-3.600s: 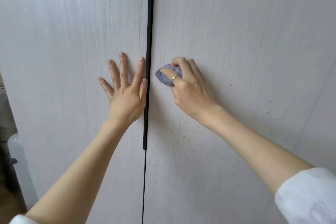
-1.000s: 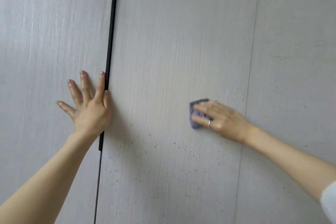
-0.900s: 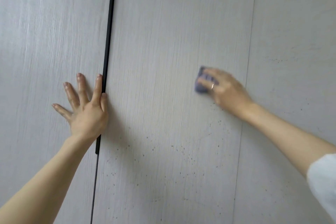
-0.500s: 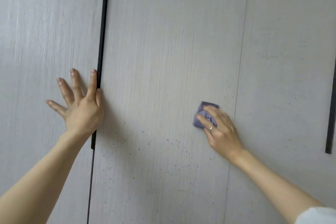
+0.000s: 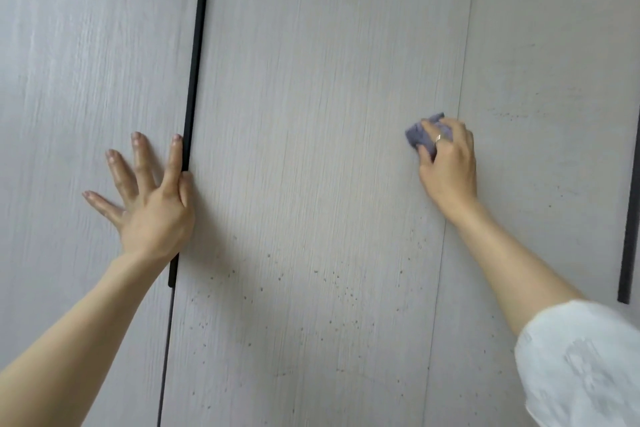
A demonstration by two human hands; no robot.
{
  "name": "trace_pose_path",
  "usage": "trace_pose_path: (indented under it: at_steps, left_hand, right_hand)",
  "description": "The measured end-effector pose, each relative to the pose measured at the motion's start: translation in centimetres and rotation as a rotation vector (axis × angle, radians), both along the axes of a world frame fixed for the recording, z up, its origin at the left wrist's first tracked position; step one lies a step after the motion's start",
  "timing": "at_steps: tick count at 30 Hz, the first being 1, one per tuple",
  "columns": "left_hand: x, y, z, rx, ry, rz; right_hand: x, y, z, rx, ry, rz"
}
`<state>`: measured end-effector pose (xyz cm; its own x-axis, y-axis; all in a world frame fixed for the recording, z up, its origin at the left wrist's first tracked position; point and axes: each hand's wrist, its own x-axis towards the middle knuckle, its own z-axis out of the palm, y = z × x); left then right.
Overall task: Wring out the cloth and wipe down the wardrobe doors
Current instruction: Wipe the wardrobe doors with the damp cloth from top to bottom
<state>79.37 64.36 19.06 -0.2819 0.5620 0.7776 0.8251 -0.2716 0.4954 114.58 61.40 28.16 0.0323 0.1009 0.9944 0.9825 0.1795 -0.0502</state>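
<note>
Pale grey wood-grain wardrobe doors fill the view. My right hand [image 5: 448,163] holds a small bunched purple-grey cloth [image 5: 420,137] against the middle door [image 5: 311,114], close to its right seam; its fingers curl over the cloth and one wears a ring. My left hand [image 5: 152,194] lies flat with spread fingers on the left door [image 5: 86,62], its thumb at the black vertical handle strip [image 5: 194,62]. Small dark specks dot the lower part of the middle door.
A third door panel [image 5: 554,62] stands to the right, with another black handle strip [image 5: 632,218] at the frame's right edge. A white sleeve [image 5: 581,364] covers my right upper arm.
My right hand has moved the cloth up and to the right across the middle door, toward its right seam. My left hand stays flat on the left door.
</note>
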Motion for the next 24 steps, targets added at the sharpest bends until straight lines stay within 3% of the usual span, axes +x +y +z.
trace_pose_path:
  at_steps: [4, 7, 10, 14, 16, 19, 24]
  left_hand:
    - [0.0, 0.0, 0.0, -0.001, 0.009, -0.006]
    - [0.3, -0.1, -0.1, 0.006, 0.007, -0.001]
    - [0.4, -0.1, -0.1, 0.011, 0.0, 0.01]
    - [0.4, 0.0, -0.2, 0.022, 0.003, 0.023]
    - [0.5, 0.1, -0.1, 0.023, 0.004, 0.025]
    - [0.5, -0.1, -0.2, 0.02, 0.002, 0.018]
    - [0.2, -0.1, -0.7, 0.021, 0.011, 0.008]
  right_hand:
    - [0.9, 0.0, -10.8, 0.026, -0.046, -0.01]
    - [1.6, -0.7, -14.1, -0.069, -0.131, -0.038]
    - [1.6, -0.7, -10.0, -0.073, -0.163, -0.022]
    - [0.9, -0.5, -1.5, -0.038, 0.06, 0.011]
    - [0.7, 0.0, -0.8, -0.011, 0.133, 0.012]
    - [0.5, 0.8, -5.1, 0.031, 0.138, 0.064]
    - [1.3, 1.0, -17.2, 0.057, -0.016, 0.057]
